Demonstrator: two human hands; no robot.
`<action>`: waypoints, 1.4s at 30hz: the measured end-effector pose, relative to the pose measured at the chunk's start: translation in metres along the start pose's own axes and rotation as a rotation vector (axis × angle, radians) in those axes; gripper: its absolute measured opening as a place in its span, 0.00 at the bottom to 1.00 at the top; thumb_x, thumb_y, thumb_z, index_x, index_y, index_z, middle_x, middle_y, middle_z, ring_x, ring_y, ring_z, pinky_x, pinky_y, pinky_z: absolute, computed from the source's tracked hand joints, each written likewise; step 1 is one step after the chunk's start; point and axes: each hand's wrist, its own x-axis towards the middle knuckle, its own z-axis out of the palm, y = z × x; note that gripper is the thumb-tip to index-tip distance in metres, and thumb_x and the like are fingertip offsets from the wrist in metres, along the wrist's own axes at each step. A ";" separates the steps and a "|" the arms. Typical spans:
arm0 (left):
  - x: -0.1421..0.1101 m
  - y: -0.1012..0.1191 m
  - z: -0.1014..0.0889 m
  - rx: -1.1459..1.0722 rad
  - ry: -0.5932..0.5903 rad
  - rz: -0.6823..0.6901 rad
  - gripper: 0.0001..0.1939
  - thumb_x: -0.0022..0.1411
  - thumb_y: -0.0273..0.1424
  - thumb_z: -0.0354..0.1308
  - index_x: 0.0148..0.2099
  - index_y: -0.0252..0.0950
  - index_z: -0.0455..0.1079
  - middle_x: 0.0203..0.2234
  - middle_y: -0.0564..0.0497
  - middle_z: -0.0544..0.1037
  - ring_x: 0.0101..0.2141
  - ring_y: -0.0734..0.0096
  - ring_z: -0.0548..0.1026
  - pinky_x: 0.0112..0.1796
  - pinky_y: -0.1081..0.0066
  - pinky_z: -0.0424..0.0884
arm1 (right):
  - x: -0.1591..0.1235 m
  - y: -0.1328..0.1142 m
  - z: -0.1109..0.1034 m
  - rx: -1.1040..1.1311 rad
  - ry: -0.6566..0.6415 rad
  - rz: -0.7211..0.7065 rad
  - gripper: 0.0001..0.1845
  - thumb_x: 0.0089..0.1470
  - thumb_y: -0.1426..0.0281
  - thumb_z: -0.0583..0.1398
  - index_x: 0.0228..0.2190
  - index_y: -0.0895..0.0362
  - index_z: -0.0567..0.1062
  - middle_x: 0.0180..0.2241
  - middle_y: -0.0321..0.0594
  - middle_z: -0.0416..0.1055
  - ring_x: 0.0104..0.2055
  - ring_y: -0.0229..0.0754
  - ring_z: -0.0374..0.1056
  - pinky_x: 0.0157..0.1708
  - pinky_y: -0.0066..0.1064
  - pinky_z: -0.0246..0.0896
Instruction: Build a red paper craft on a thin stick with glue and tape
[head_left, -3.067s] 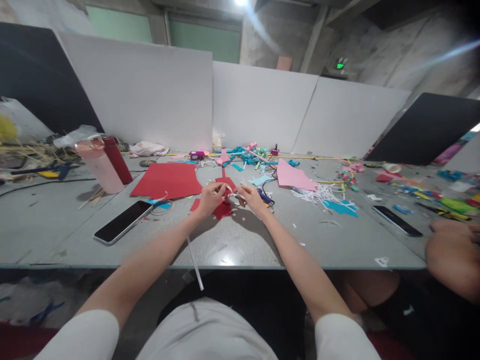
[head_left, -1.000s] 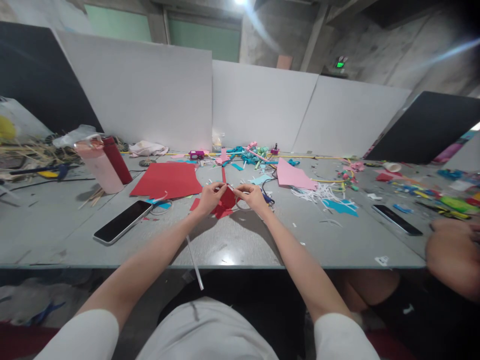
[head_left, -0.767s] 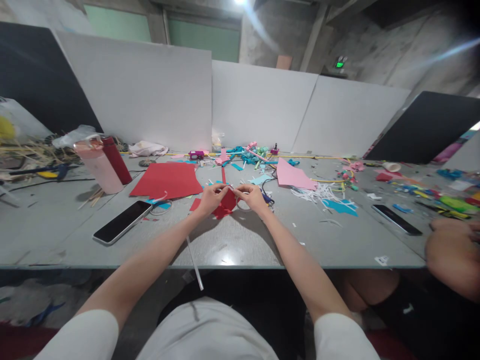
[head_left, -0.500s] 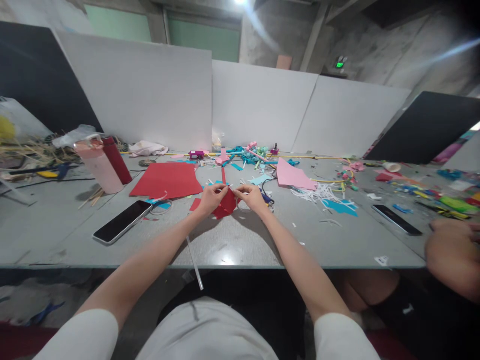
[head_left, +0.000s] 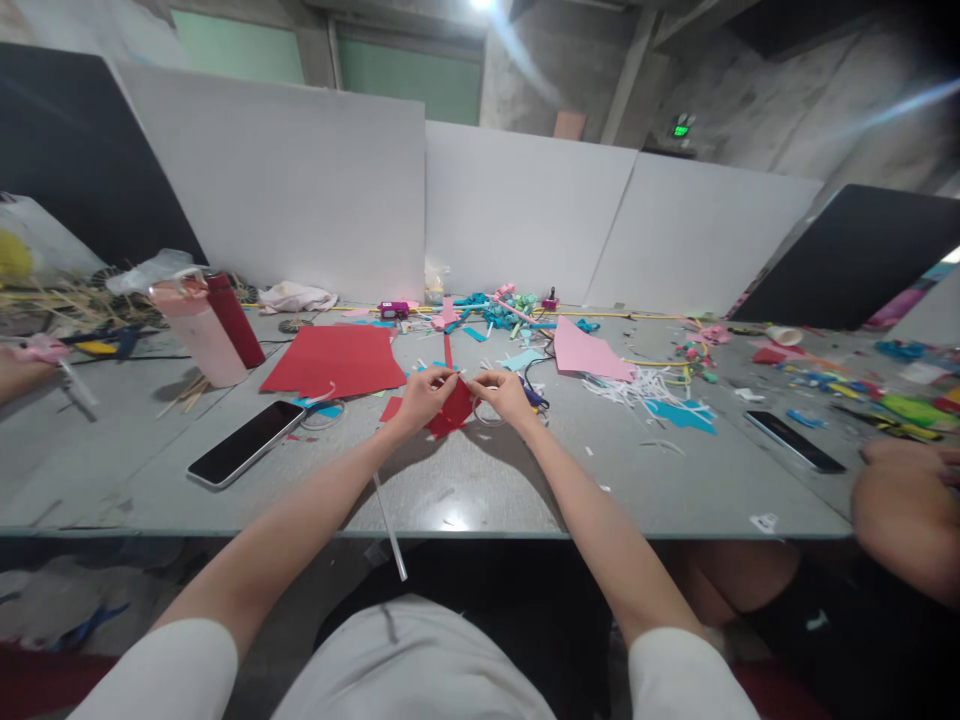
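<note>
My left hand (head_left: 429, 396) and my right hand (head_left: 504, 394) meet over the middle of the table, thumbs and fingertips pinched close together. Between them is a piece of folded red paper (head_left: 451, 412), gripped at its top edge from both sides. A tiny white bit shows at the left fingertips; I cannot make out what it is. Left of my hands lies a large red paper sheet (head_left: 334, 360). A thin clear stick (head_left: 390, 530) pokes over the table's front edge below my left forearm.
A phone (head_left: 246, 443) lies at left, with a pink bottle (head_left: 196, 335) behind it. Pink paper (head_left: 589, 350), white paper shreds (head_left: 645, 388) and a second phone (head_left: 793, 440) lie to the right. Another person's arm (head_left: 904, 505) rests at far right; someone's hand (head_left: 26, 370) shows at far left.
Another person's hand has come in at the far left edge, holding something pink with a clear stick. My own hands stay almost still on the red paper.
</note>
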 end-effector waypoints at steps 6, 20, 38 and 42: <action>-0.002 0.001 0.000 0.057 -0.036 0.023 0.14 0.69 0.38 0.56 0.40 0.36 0.80 0.37 0.47 0.85 0.35 0.64 0.80 0.40 0.67 0.73 | 0.000 -0.001 0.000 -0.013 -0.004 -0.020 0.19 0.54 0.53 0.68 0.29 0.58 0.82 0.29 0.42 0.81 0.31 0.45 0.75 0.36 0.33 0.69; -0.003 0.000 -0.001 0.168 -0.102 0.086 0.16 0.71 0.40 0.55 0.43 0.36 0.79 0.37 0.46 0.84 0.37 0.64 0.78 0.41 0.67 0.71 | -0.001 -0.002 0.001 -0.032 -0.034 -0.018 0.24 0.52 0.47 0.68 0.28 0.57 0.83 0.28 0.43 0.81 0.31 0.47 0.77 0.34 0.33 0.72; -0.003 -0.004 0.000 0.152 -0.098 0.109 0.18 0.71 0.44 0.56 0.40 0.37 0.81 0.36 0.43 0.84 0.36 0.60 0.79 0.41 0.63 0.71 | -0.003 -0.004 0.002 -0.056 -0.035 -0.041 0.19 0.54 0.53 0.67 0.29 0.57 0.82 0.29 0.43 0.81 0.32 0.46 0.76 0.33 0.33 0.71; -0.003 -0.005 0.000 0.139 -0.107 0.105 0.18 0.71 0.44 0.56 0.41 0.38 0.82 0.38 0.43 0.85 0.38 0.58 0.80 0.41 0.62 0.71 | -0.002 -0.003 0.001 -0.058 -0.043 -0.056 0.19 0.55 0.53 0.67 0.29 0.57 0.82 0.29 0.44 0.81 0.31 0.45 0.76 0.34 0.33 0.70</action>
